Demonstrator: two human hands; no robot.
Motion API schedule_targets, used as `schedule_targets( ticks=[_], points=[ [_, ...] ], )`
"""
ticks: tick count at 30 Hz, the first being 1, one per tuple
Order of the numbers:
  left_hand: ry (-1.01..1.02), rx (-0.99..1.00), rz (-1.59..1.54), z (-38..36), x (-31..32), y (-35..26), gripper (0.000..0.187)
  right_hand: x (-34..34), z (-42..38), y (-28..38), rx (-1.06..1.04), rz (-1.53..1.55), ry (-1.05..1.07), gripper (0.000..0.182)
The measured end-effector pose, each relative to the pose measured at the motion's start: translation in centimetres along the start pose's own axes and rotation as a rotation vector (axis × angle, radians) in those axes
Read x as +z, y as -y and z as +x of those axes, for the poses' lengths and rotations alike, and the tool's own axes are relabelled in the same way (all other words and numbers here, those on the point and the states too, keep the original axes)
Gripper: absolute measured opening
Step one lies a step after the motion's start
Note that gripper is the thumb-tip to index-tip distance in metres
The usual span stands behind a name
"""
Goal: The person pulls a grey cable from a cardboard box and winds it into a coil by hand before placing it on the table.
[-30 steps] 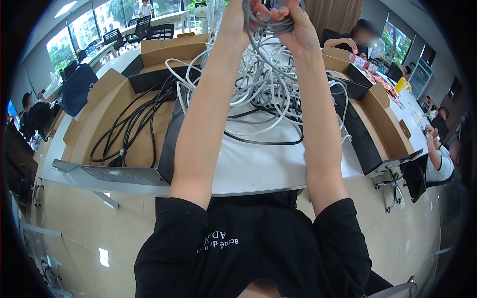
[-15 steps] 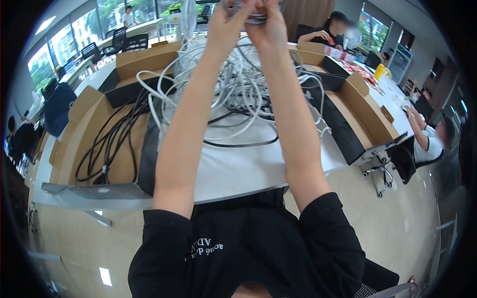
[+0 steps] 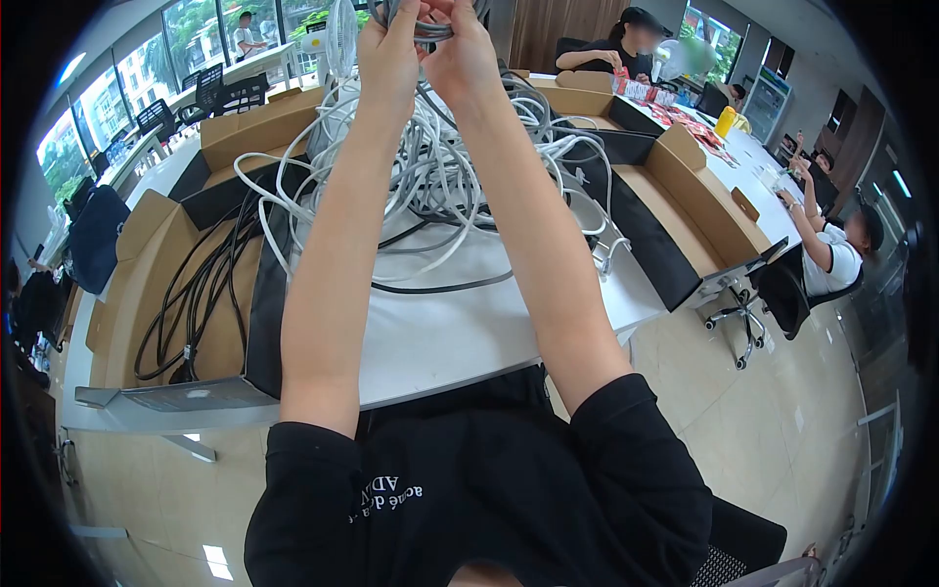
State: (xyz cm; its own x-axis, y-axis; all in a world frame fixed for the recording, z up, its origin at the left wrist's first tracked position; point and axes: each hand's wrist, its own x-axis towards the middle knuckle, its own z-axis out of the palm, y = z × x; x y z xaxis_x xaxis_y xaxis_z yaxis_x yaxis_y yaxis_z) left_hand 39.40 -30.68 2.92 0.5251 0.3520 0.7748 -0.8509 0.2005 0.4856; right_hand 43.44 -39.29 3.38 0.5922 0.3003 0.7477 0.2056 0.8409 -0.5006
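Note:
Both hands are raised at the top edge of the view, above a tangled heap of white and grey cables (image 3: 430,181). My left hand (image 3: 391,44) and my right hand (image 3: 462,54) are close together, fingers wrapped round a coiled grey cable (image 3: 433,31). The top of the coil is cut off by the frame. Under the heap, a black cable (image 3: 440,287) curves across the white table (image 3: 440,342). At the left, an open cardboard box (image 3: 147,245) holds a bundle of black cables (image 3: 201,293).
An open box (image 3: 685,220) stands at the right, with further boxes (image 3: 259,132) behind. One person (image 3: 626,54) sits across the table near red packets (image 3: 685,125) and a yellow bottle (image 3: 725,121). Another person (image 3: 831,254) sits at the right on a wheeled chair.
The view has shifted, so the boxes, table and both hands appear further left. Both hands still hold the coiled grey cable close together.

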Motion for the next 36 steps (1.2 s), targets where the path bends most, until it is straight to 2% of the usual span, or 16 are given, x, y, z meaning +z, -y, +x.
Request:
schedule_targets(
  ticks=[3,6,9,10,12,15,16,19,20,23,24,27,28,31,34,36],
  points=[
    [-0.042,0.046,0.036,-0.8,1.2,-1.4,0.027,-0.4,0.6,0.1,0.005,-0.027,-0.047,0.033],
    [-0.074,0.186,0.082,-1.0,2.0,-2.1,0.027,0.7,0.0,1.6,-0.047,-0.281,-0.15,0.021],
    [0.071,0.118,-0.063,-0.4,1.3,-2.2,0.028,1.9,-0.5,2.4,-0.123,-0.216,-0.177,0.02],
    [0.077,0.109,-0.078,-0.2,0.8,-2.2,0.029,0.9,0.3,2.2,-0.114,-0.2,-0.01,0.02],
    [0.09,0.091,-0.111,0.2,0.2,-2.8,0.032,1.4,-0.4,3.3,-0.016,-0.263,0.026,0.017],
    [0.006,0.037,-0.005,0.2,0.1,-4.2,0.033,2.8,-1.3,4.4,0.016,-0.421,0.025,0.014],
    [-0.061,0.025,0.189,0.3,-0.2,-4.9,0.032,3.1,-1.4,4.7,0.007,-0.484,0.014,0.013],
    [0.048,0.057,0.729,-0.5,0.2,-8.7,0.031,2.7,-1.2,6.4,-0.083,-0.561,0.03,0.014],
    [0.123,-0.045,0.599,0.2,-1.1,-7.7,0.026,3.1,-1.3,7.0,-0.124,-0.652,0.05,0.017],
    [0.367,-0.318,0.458,1.2,-3.0,-7.2,0.024,3.9,-2.4,8.8,0.04,-0.58,0.273,0.017],
    [0.426,-0.354,0.466,1.0,-3.0,-7.8,0.024,4.4,-2.8,9.2,0.057,-0.612,0.314,0.014],
    [0.504,-0.226,0.633,0.4,-3.0,-8.8,0.024,5.4,-3.6,9.7,0.2,-0.615,0.361,0.018],
    [0.555,-0.224,0.507,0.4,-3.5,-8.6,0.025,5.2,-3.3,9.3,0.196,-0.598,0.419,0.027],
    [0.527,-0.196,0.818,0.6,-3.1,-10.2,0.028,5.1,-3.2,9.2,0.206,-0.611,0.447,0.031],
    [0.639,-0.024,0.842,0.1,-3.5,-10.9,0.029,5.5,-3.5,8.9,0.178,-0.818,0.41,0.036],
    [0.564,-0.072,0.962,-0.7,-1.9,-11.6,0.03,5.7,-3.3,8.9,0.171,-0.942,0.359,0.039]
  ],
)
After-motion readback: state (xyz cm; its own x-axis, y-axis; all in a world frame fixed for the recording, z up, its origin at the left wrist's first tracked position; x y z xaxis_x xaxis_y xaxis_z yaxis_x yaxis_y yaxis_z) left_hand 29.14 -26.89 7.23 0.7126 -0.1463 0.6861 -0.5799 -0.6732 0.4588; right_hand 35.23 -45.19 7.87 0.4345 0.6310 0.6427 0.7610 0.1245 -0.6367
